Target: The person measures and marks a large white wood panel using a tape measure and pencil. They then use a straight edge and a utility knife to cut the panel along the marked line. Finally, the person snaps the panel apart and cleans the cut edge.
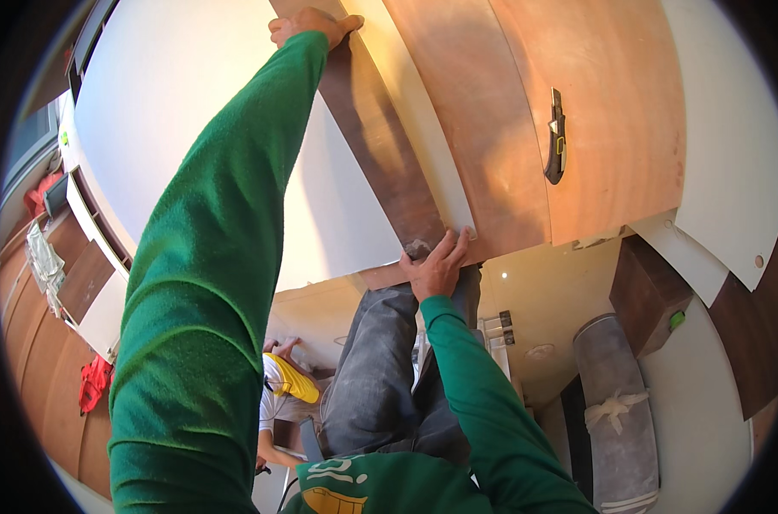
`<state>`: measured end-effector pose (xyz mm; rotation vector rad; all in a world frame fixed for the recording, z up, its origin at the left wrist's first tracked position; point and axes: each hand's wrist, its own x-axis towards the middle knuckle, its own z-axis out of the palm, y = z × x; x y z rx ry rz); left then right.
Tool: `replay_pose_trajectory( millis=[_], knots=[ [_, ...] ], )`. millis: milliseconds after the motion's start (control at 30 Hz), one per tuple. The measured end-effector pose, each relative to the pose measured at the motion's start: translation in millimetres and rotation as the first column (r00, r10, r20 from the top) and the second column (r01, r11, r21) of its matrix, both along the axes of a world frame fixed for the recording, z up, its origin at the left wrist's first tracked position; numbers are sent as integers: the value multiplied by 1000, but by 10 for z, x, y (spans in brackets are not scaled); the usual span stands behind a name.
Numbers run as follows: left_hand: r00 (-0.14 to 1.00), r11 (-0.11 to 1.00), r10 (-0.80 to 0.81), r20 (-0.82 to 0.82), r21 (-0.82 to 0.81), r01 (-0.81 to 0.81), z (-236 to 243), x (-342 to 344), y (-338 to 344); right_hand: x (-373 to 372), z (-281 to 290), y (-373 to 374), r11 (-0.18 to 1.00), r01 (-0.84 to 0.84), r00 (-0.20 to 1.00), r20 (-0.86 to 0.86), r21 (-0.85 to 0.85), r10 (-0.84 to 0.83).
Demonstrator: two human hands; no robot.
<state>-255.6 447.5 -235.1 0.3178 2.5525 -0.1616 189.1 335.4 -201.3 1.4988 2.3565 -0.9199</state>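
The brown strip (376, 154) lies flat between the two hands, along the right-hand margin of the white sheet (149, 103). Its long axis runs obliquely from the upper middle of the view down and to the right; the near end points toward the person's legs. The pale strip (417, 120) adjoins its right side and follows nearly the same direction.

Left hand (312, 27): placed across the far part of the brown strip, thumb extended to the right; whether the fingers grip cannot be told. Right hand (436, 270): thumb and fingers spread, fingertips resting at the near ends of the two strips.

The far end of the brown strip is cut off by the upper picture edge. The left sleeve (205, 257) conceals part of the white sheet. A second person (295, 381) is partly hidden behind the wearer's leg.

The utility knife (556, 141) lies on the reddish board (620, 128), blade end away from the wearer. The interior of the box-shaped brown piece (650, 295) cannot be seen.
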Motion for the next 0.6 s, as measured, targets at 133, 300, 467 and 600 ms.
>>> replay_pose_trajectory(
  millis=[133,300,467,600],
  knots=[
    [1000,1000,-3,-1,26,3,23,-6,2,2,-4,5,1000,-15,1000,1,9,15],
    [1000,1000,21,12,-13,-21,26,-5,20,8,-25,-11,1000,-19,1000,1,13,19],
    [1000,1000,16,2,-25,-16,54,41,29,34,-40,-24,1000,-8,1000,10,7,8],
    [989,991,-69,-131,-123,52,87,161,70,29,72,74,997,-33,997,62,-65,37]
  ],
)
